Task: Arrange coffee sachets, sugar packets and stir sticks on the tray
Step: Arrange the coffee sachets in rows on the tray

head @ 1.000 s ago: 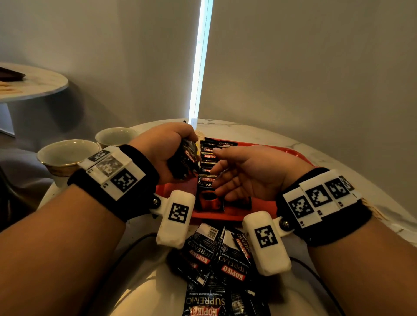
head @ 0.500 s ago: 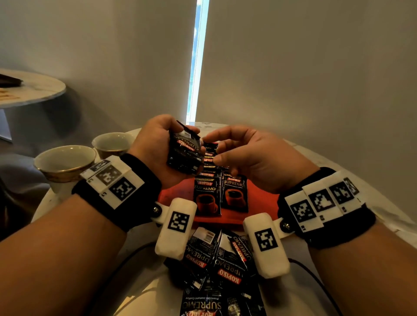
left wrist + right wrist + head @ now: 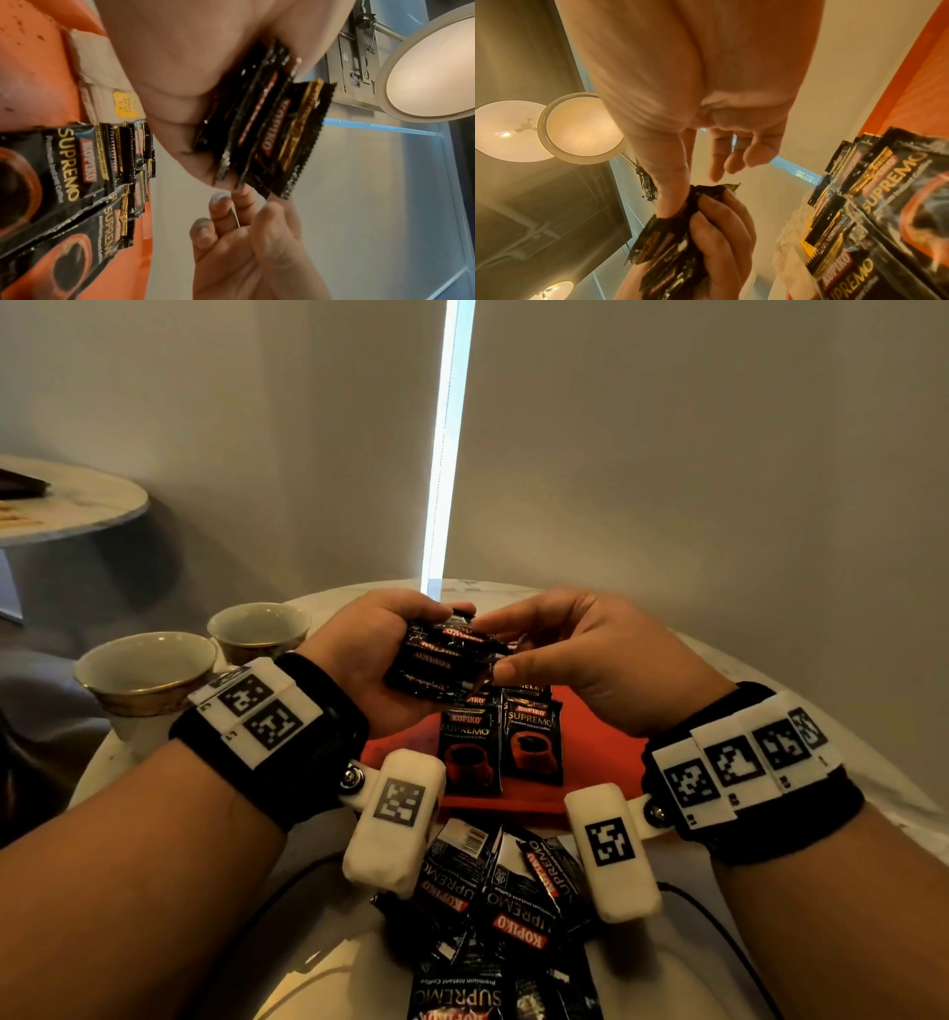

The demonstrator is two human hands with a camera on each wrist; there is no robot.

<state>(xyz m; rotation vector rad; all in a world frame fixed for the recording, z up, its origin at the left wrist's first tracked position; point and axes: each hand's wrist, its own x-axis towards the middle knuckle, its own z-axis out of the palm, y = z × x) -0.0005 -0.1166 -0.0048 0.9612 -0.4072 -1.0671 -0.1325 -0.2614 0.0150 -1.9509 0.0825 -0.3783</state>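
Left hand: the left hand [image 3: 369, 654] is raised palm-up, fingers curled round a stack of coffee sachets [image 3: 444, 660], gripping it.
Stack in hand: black sachets fanned edge-on; in the left wrist view the stack of coffee sachets [image 3: 259, 130] sits against the palm with its serrated edges pointing away from the wrist.
Right hand: the right hand [image 3: 580, 660] is just beside the left, thumb and forefinger closed on the near edge of the stack; the other fingers hang loosely curled. In the right wrist view its thumb [image 3: 670, 174] presses on the top sachet.
Below the hands: a red tray [image 3: 606, 752] carries two rows of sachets [image 3: 500, 742], overlapped, front face up.
Toward the wrists: loose sachets [image 3: 503, 906] lie in a pile on the white table [image 3: 328, 947], nearer the person than the tray.
Beyond the left hand: two cups [image 3: 149, 670] stand on the table.
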